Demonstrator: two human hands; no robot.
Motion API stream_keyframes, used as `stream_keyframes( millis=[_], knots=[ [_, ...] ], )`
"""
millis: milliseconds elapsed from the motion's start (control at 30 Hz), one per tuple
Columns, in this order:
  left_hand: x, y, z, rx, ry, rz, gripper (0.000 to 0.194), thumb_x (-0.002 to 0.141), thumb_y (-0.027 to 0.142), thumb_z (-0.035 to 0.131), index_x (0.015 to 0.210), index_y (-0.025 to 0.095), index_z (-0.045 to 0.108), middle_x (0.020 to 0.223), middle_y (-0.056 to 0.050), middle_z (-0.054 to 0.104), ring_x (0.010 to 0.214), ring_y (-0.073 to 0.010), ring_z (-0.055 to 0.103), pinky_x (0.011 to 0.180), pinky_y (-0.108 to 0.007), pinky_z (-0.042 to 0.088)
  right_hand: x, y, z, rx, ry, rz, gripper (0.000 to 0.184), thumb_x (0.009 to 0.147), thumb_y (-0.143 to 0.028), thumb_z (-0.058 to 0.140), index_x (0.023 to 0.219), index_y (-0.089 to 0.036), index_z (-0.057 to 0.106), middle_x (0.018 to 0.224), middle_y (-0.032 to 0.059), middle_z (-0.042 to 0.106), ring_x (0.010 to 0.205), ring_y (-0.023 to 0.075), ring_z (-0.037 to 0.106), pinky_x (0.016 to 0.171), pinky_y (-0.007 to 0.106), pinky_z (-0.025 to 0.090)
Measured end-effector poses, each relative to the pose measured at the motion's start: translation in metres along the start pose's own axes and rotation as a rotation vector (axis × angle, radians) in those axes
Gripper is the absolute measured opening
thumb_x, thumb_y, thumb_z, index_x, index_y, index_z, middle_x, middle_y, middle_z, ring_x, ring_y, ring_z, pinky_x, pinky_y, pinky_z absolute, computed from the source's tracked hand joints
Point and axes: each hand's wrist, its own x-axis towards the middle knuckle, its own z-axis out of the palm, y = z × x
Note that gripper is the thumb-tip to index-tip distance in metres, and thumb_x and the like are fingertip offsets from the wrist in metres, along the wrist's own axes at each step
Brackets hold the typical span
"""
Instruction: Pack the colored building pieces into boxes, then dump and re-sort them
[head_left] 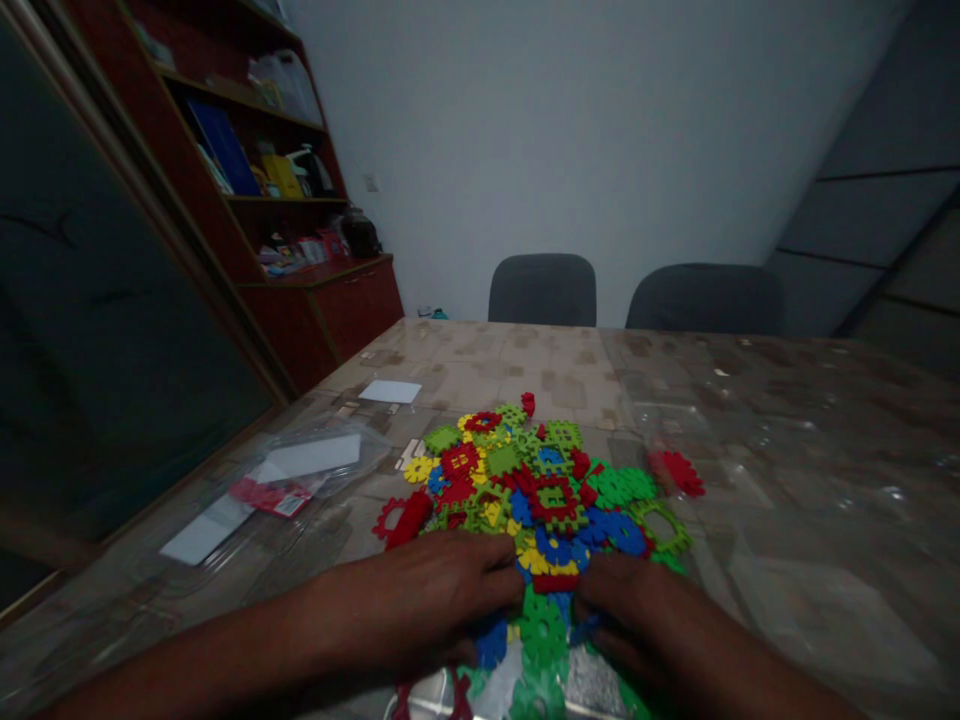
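Observation:
A heap of plastic gear-shaped building pieces (495,460) in red, yellow, blue and green covers the near middle of the table. At its near left edge, my left hand (457,580) is closed with curled fingers; a blue piece (491,645) shows just below them. My right hand (630,605) is closed at the near right side, its fingertips at a small blue piece (585,630). Between both hands lie a green gear piece (543,628) and a red bar-like piece (555,582). What the left fingers grip is hidden.
Clear plastic packaging (330,425) with a red label (289,500) lies at left, a white card (390,391) beyond it. One red gear piece (681,473) sits apart at right. Two grey chairs (543,290) stand behind the table (510,350); a red-brown cabinet (352,310) is at left.

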Motion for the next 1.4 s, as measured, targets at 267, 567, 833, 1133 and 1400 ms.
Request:
stream_keyframes(
  millis=[267, 567, 833, 1133, 1400],
  knots=[
    [0.009, -0.005, 0.005, -0.034, 0.112, 0.084, 0.031, 0.093, 0.003, 0.058, 0.114, 0.025, 0.055, 0.109, -0.002, 0.067, 0.093, -0.0154, 0.063, 0.080, -0.025, 0.048, 0.001, 0.025, -0.015, -0.102, 0.165, 0.190, 0.028, 0.092, -0.021, 0.053, 0.117, -0.025, 0.065, 0.112, 0.0096, 0.073, 0.096, 0.0258, 0.068, 0.082, 0.040, 0.053],
    [0.012, -0.010, 0.010, 0.043, 0.177, 0.154, 0.017, 0.096, 0.007, 0.057, 0.104, 0.022, 0.061, 0.097, -0.004, 0.066, 0.083, -0.0150, 0.062, 0.074, -0.025, 0.049, 0.003, 0.025, -0.008, -0.191, 0.128, 0.251, 0.028, 0.090, -0.020, 0.058, 0.117, -0.021, 0.063, 0.115, 0.0134, 0.070, 0.103, 0.0293, 0.064, 0.087, 0.045, 0.050],
    [0.013, -0.014, 0.013, 0.097, 0.156, 0.151, 0.012, 0.093, 0.009, 0.061, 0.095, 0.021, 0.059, 0.094, -0.002, 0.064, 0.079, -0.0148, 0.059, 0.070, -0.026, 0.047, -0.002, 0.036, -0.013, -0.117, 0.062, 0.168, 0.006, 0.091, -0.027, 0.059, 0.093, -0.023, 0.062, 0.098, 0.0063, 0.064, 0.087, 0.0214, 0.058, 0.077, 0.035, 0.047],
    [0.012, -0.011, 0.010, 0.096, 0.148, 0.154, 0.012, 0.093, 0.008, 0.059, 0.093, 0.020, 0.058, 0.094, -0.003, 0.065, 0.082, -0.0155, 0.062, 0.073, -0.025, 0.049, -0.012, 0.034, -0.017, -0.188, 0.149, 0.174, 0.016, 0.095, -0.020, 0.047, 0.099, -0.021, 0.062, 0.101, 0.0097, 0.064, 0.087, 0.0217, 0.060, 0.080, 0.038, 0.050],
    [0.013, -0.012, 0.012, 0.123, 0.160, 0.166, 0.011, 0.095, 0.009, 0.059, 0.096, 0.021, 0.059, 0.095, -0.003, 0.065, 0.081, -0.0156, 0.062, 0.073, -0.025, 0.049, -0.004, 0.047, -0.006, -0.178, 0.168, 0.078, 0.011, 0.093, -0.025, 0.057, 0.102, -0.023, 0.062, 0.107, 0.0095, 0.065, 0.096, 0.0249, 0.059, 0.088, 0.044, 0.050]
  ],
)
